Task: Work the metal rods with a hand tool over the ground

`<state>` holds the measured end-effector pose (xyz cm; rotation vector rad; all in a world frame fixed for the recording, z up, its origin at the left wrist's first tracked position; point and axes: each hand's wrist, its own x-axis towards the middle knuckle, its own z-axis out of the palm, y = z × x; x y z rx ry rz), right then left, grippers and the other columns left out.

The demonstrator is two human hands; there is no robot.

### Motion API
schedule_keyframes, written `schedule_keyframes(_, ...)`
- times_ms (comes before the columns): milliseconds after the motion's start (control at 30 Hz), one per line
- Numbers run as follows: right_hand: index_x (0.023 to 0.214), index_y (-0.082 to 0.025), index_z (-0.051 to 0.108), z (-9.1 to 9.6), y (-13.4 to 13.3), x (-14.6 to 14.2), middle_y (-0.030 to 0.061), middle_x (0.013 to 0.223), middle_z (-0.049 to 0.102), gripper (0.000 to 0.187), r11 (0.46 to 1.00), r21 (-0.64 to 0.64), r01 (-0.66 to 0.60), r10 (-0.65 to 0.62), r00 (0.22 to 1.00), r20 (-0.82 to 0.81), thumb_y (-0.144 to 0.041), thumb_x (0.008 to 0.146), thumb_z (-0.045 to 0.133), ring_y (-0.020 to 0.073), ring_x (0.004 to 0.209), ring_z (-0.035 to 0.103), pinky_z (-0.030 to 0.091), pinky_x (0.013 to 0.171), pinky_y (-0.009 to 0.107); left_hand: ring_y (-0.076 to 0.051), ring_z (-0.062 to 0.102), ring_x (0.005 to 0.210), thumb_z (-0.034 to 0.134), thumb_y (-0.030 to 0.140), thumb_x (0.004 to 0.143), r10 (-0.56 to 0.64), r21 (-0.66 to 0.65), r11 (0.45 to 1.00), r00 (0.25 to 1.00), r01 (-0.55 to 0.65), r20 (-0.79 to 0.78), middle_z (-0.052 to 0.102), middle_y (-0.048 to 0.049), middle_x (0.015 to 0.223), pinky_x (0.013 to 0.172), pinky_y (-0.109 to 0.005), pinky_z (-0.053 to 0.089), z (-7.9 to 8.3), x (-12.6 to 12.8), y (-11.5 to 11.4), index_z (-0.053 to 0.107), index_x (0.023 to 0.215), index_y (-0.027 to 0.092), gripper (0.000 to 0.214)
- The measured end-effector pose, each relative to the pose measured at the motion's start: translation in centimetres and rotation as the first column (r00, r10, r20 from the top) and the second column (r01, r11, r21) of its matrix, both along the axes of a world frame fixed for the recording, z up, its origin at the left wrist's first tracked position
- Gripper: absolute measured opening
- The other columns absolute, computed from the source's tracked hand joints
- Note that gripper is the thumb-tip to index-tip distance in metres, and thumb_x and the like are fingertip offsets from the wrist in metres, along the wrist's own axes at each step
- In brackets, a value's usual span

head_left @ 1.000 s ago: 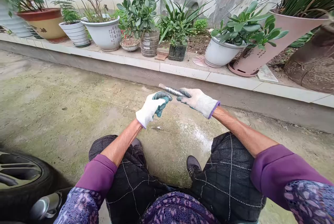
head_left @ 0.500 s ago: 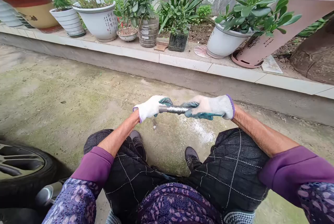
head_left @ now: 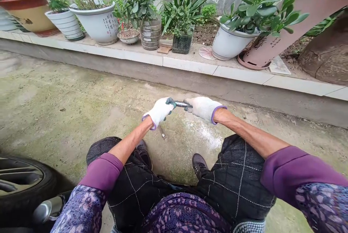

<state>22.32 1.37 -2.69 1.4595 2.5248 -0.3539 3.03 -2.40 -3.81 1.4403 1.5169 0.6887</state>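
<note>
Both hands wear white knit gloves with dark green palms and purple cuffs. In front of my knees they hold a short grey rod (head_left: 181, 104) with a shiny, ridged middle, like threads or wound wire; I cannot tell which. My left hand (head_left: 162, 109) is closed around its left end. My right hand (head_left: 200, 107) grips the right end, fingers wrapped and partly hidden by the back of the glove. Only the middle of the rod shows between them. Below my left hand, a thin rod-like piece (head_left: 163, 134) with a shiny end lies on the concrete.
White powder (head_left: 210, 137) is scattered on the concrete between my feet and the ledge. A tiled ledge (head_left: 187, 65) with several potted plants runs across the back. A car wheel (head_left: 24, 178) and a silver cylinder (head_left: 46, 209) are at the lower left.
Both hands have moved slightly up and away from me. The right has shifted left and rolled so its back faces me. Less of the rod shows now.
</note>
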Motion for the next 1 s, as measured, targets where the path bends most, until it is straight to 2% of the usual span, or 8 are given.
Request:
schedule_keyframes(133, 0.110, -0.019, 0.062, 1.3, 0.7, -0.1, 0.0079, 0.089, 0.069, 0.030, 0.989, 0.106, 0.103, -0.081, 0.978, -0.191, -0.036, 0.088, 0.050, 0.0199, 0.073, 0.061, 0.040, 0.063, 0.029, -0.007, 0.036, 0.044, 0.054, 0.023, 0.080, 0.030, -0.016, 1.000, 0.947, -0.026, 0.320, 0.042, 0.0062, 0.054, 0.040, -0.019, 0.035, 0.4, -0.5, 0.3, 0.059, 0.085, 0.016, 0.010)
schedule_keyframes(233, 0.103, -0.019, 0.062, 2.6, 0.1, -0.7, 0.0013, 0.074, 0.061, 0.026, 0.973, -0.078, 0.217, -0.229, 0.875, -0.426, -0.036, 0.085, 0.054, 0.0131, 0.058, 0.052, 0.039, 0.054, 0.025, -0.006, 0.032, 0.041, 0.058, 0.023, 0.077, 0.032, -0.037, 0.999, 0.874, -0.016, 0.485, 0.040, 0.0077, 0.052, 0.037, -0.018, 0.034, 0.7, -1.0, 0.4, 0.061, 0.086, 0.015, 0.013)
schedule_keyframes(367, 0.096, -0.019, 0.061, 4.3, -1.3, -1.3, -0.0050, 0.061, 0.045, 0.022, 0.872, -0.449, 0.197, -0.445, 0.702, -0.556, -0.036, 0.083, 0.056, 0.0078, 0.043, 0.035, 0.029, 0.036, 0.021, -0.005, 0.034, 0.041, 0.060, 0.024, 0.076, 0.008, -0.012, 1.000, 0.870, -0.003, 0.492, 0.041, 0.0079, 0.053, 0.037, -0.017, 0.032, 1.5, -1.6, 0.1, 0.061, 0.086, 0.015, 0.014)
schedule_keyframes(600, 0.094, -0.018, 0.058, 5.3, -2.3, 0.0, -0.0054, 0.060, 0.044, 0.025, 0.783, -0.621, 0.023, -0.506, 0.604, -0.616, -0.038, 0.079, 0.061, 0.0061, 0.042, 0.031, 0.031, 0.033, 0.020, -0.006, 0.041, 0.043, 0.060, 0.027, 0.078, -0.207, 0.029, 0.978, 0.949, 0.206, 0.236, 0.046, 0.0054, 0.056, 0.037, -0.018, 0.037, 2.1, -3.0, 0.7, 0.063, 0.081, 0.015, 0.013)
schedule_keyframes(700, 0.105, -0.018, 0.060, 5.5, -2.7, 0.8, -0.0059, 0.061, 0.044, 0.036, 0.741, -0.669, -0.053, -0.469, 0.672, -0.573, -0.042, 0.079, 0.063, 0.0064, 0.041, 0.032, 0.031, 0.033, 0.020, -0.006, 0.042, 0.044, 0.057, 0.022, 0.075, -0.229, 0.071, 0.972, 0.967, 0.223, 0.108, 0.048, 0.0045, 0.057, 0.037, -0.017, 0.036, 2.0, -3.3, 1.0, 0.065, 0.083, 0.014, 0.014)
schedule_keyframes(833, 0.104, -0.019, 0.064, 4.7, -3.2, 1.5, -0.0052, 0.061, 0.047, 0.036, 0.709, -0.691, -0.141, -0.260, 0.858, -0.443, -0.046, 0.080, 0.064, 0.0074, 0.043, 0.037, 0.028, 0.035, 0.020, -0.007, 0.047, 0.049, 0.058, 0.018, 0.070, -0.348, 0.084, 0.935, 0.937, 0.345, 0.017, 0.059, 0.0021, 0.065, 0.043, -0.016, 0.038, 2.1, -3.4, 0.8, 0.070, 0.087, 0.014, 0.021)
schedule_keyframes(900, 0.094, -0.019, 0.065, 3.5, -3.2, 1.4, -0.0044, 0.061, 0.049, 0.027, 0.750, -0.643, -0.156, -0.111, 0.928, -0.356, -0.042, 0.080, 0.063, 0.0078, 0.045, 0.039, 0.030, 0.039, 0.021, -0.007, 0.047, 0.049, 0.060, 0.018, 0.069, -0.345, 0.019, 0.938, 0.938, 0.346, -0.018, 0.060, 0.0014, 0.063, 0.043, -0.016, 0.037, 2.0, -3.3, 0.5, 0.071, 0.085, 0.013, 0.020)
schedule_keyframes(1000, 0.086, -0.020, 0.067, 1.4, -2.7, 0.8, -0.0019, 0.062, 0.056, 0.016, 0.902, -0.420, -0.100, 0.039, 0.988, -0.151, -0.034, 0.080, 0.062, 0.0102, 0.051, 0.046, 0.034, 0.048, 0.024, -0.005, 0.043, 0.044, 0.062, 0.015, 0.068, -0.327, -0.086, 0.942, 0.944, 0.323, -0.038, 0.056, 0.0022, 0.056, 0.041, -0.016, 0.034, 1.6, -3.0, 0.2, 0.070, 0.082, 0.012, 0.016)
